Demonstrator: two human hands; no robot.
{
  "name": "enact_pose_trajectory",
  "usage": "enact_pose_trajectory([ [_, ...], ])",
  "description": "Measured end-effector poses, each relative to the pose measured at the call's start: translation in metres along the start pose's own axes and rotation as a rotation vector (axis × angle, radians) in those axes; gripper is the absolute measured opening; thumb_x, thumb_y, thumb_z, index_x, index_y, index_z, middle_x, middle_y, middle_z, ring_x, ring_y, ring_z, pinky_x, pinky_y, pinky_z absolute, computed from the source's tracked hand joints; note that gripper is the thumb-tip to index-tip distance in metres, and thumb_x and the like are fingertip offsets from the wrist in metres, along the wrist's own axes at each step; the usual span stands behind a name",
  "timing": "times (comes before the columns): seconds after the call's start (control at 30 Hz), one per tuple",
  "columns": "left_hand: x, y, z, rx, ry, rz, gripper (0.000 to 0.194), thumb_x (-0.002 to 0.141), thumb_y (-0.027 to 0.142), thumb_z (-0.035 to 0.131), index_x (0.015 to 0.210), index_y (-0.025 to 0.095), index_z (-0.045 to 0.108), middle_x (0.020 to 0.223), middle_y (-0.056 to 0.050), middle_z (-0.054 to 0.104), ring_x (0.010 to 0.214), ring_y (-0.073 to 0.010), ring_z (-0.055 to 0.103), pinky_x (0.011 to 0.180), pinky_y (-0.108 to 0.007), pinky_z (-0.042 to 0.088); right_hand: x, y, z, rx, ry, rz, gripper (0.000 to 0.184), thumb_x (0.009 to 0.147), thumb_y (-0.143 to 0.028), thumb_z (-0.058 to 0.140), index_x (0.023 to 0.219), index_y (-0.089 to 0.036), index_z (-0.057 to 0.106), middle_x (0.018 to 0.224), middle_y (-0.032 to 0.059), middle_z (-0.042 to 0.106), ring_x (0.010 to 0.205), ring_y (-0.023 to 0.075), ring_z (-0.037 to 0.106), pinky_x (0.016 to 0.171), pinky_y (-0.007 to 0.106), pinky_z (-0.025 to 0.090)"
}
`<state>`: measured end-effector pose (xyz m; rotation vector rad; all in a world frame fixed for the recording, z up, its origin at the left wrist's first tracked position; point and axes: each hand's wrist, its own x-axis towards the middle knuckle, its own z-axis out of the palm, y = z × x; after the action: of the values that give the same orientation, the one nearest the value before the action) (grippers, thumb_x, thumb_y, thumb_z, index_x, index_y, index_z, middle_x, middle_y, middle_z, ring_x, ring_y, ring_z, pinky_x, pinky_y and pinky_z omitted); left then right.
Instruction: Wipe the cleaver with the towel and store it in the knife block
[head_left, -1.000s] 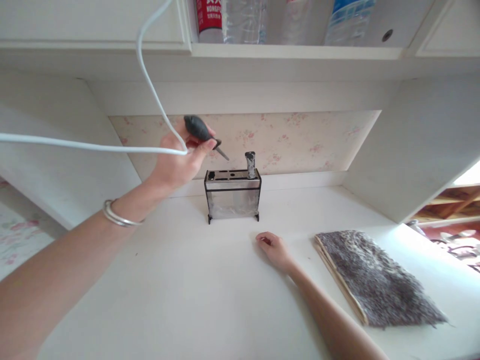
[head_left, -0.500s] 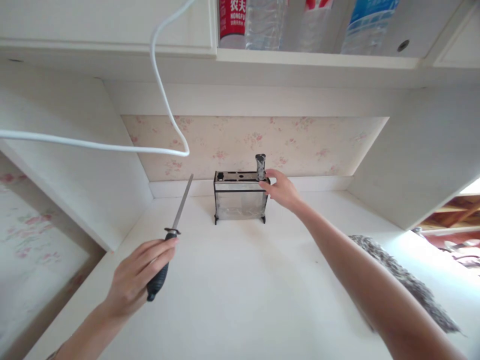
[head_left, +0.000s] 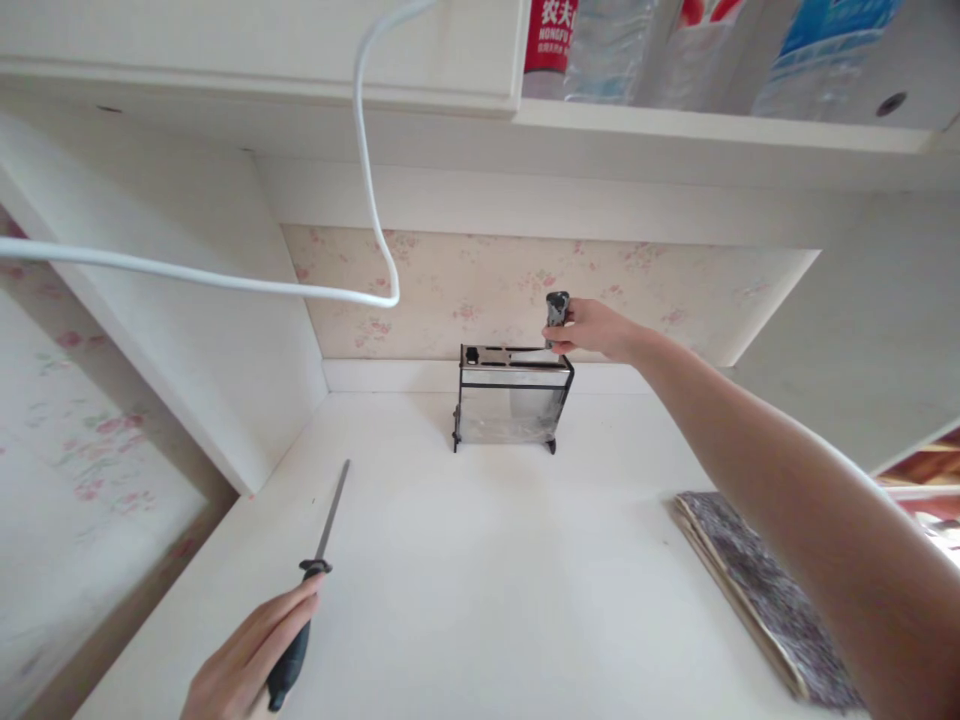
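Observation:
My left hand (head_left: 251, 650), low at the left, is closed round the black handle of a honing steel (head_left: 332, 515). Its thin grey rod points away from me, over the white counter. At the back, my right hand (head_left: 589, 328) grips the worn black-and-grey handle of a knife (head_left: 556, 312). A strip of the knife's wide blade shows just above the top of the knife block (head_left: 514, 378); a broad shape lower down shows through its see-through front. The block stands upright on small black feet near the back wall.
A folded grey shaggy mat (head_left: 757, 590) lies at the right, partly behind my right forearm. A white cable (head_left: 300, 290) hangs across the upper left. Overhead, a shelf (head_left: 712, 125) holds several bottles. Side panels (head_left: 172, 280) bound the counter (head_left: 450, 580).
My left hand brought the honing steel down from near the block to the lower left. My right hand rose from the counter, took the knife's handle and lifted it slightly.

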<state>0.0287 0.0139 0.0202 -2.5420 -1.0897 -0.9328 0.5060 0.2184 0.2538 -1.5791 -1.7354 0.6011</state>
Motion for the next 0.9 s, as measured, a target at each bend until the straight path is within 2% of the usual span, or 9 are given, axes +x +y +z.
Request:
enact_pose_trajectory([
  [0.17,-0.012,0.006,0.003,0.075,0.039,-0.091,0.041,0.083,0.013,0.049,0.121,0.023,0.055,0.120,-0.003,0.064,0.105,-0.0196,0.063,0.094,-0.027,0.050,0.002,-0.042,-0.035,0.129,0.049,-0.086,0.012,0.078,-0.011,0.067,0.087,-0.014,0.060,0.085,0.0026,0.064,0.070,0.0098,0.063,0.069,0.024,0.057],
  [0.3,-0.016,0.014,0.003,0.162,0.093,-0.209,0.055,0.081,0.026,0.060,0.135,0.025,0.045,0.120,-0.003,0.064,0.100,-0.0237,0.066,0.087,-0.032,0.055,-0.009,-0.072,-0.057,0.075,0.126,-0.149,0.019,0.085,-0.018,0.053,0.099,-0.005,0.058,0.095,0.0049,0.063,0.074,0.0039,0.060,0.072,0.020,0.049],
  [0.37,-0.017,0.016,0.000,0.184,0.086,-0.194,0.058,0.083,0.030,0.058,0.138,0.023,0.041,0.122,-0.004,0.063,0.097,-0.0237,0.067,0.083,-0.032,0.056,-0.022,-0.083,-0.061,0.062,0.170,-0.189,0.026,0.085,-0.023,0.050,0.101,-0.004,0.056,0.099,0.0066,0.063,0.074,0.0027,0.059,0.072,0.021,0.047],
  [0.47,-0.019,0.016,-0.004,0.201,0.060,-0.171,0.058,0.085,0.034,0.054,0.140,0.020,0.038,0.123,-0.006,0.063,0.096,-0.0230,0.067,0.081,-0.031,0.056,-0.049,-0.096,-0.053,0.028,0.233,-0.323,0.023,0.081,-0.026,0.062,0.098,-0.011,0.060,0.099,0.0061,0.065,0.070,0.0050,0.059,0.070,0.024,0.050],
  [0.57,-0.024,0.014,-0.007,0.230,0.035,-0.200,0.056,0.086,0.034,0.053,0.138,0.020,0.040,0.122,-0.006,0.063,0.094,-0.0221,0.068,0.079,-0.030,0.055,-0.086,-0.100,-0.025,-0.055,0.287,-0.460,0.017,0.080,-0.027,0.067,0.096,-0.022,0.064,0.097,0.0026,0.066,0.067,0.0110,0.063,0.066,0.028,0.055],
  [0.67,-0.029,0.013,-0.008,0.263,-0.012,-0.264,0.050,0.085,0.035,0.055,0.133,0.024,0.046,0.124,-0.004,0.062,0.097,-0.0223,0.067,0.083,-0.032,0.053,-0.126,-0.090,0.016,-0.191,0.313,-0.607,0.024,0.082,-0.023,0.065,0.106,-0.029,0.063,0.098,0.0016,0.068,0.080,0.0187,0.067,0.073,0.034,0.056],
  [0.77,-0.031,0.011,-0.009,0.277,-0.112,-0.287,0.051,0.084,0.039,0.056,0.131,0.023,0.046,0.127,-0.005,0.060,0.106,-0.0242,0.062,0.090,-0.035,0.050,-0.160,-0.072,0.066,-0.317,0.172,-0.905,0.034,0.085,-0.015,0.057,0.114,-0.033,0.058,0.117,0.0006,0.064,0.099,0.0204,0.064,0.080,0.034,0.053],
  [0.83,-0.033,0.010,-0.010,0.269,-0.173,-0.287,0.057,0.084,0.042,0.056,0.135,0.021,0.043,0.131,-0.007,0.057,0.111,-0.0253,0.059,0.093,-0.036,0.049,-0.175,-0.059,0.101,-0.393,0.085,-1.054,0.036,0.087,-0.011,0.051,0.115,-0.034,0.056,0.122,-0.0003,0.062,0.091,0.0163,0.065,0.072,0.029,0.052],
  [0.9,-0.035,0.008,-0.010,0.252,-0.212,-0.291,0.061,0.084,0.042,0.055,0.138,0.020,0.039,0.133,-0.007,0.054,0.115,-0.0254,0.057,0.095,-0.037,0.048,-0.185,-0.050,0.136,-0.451,0.024,-1.127,0.031,0.089,-0.013,0.048,0.111,-0.032,0.057,0.121,0.0004,0.063,0.080,0.0137,0.065,0.065,0.027,0.049],
])
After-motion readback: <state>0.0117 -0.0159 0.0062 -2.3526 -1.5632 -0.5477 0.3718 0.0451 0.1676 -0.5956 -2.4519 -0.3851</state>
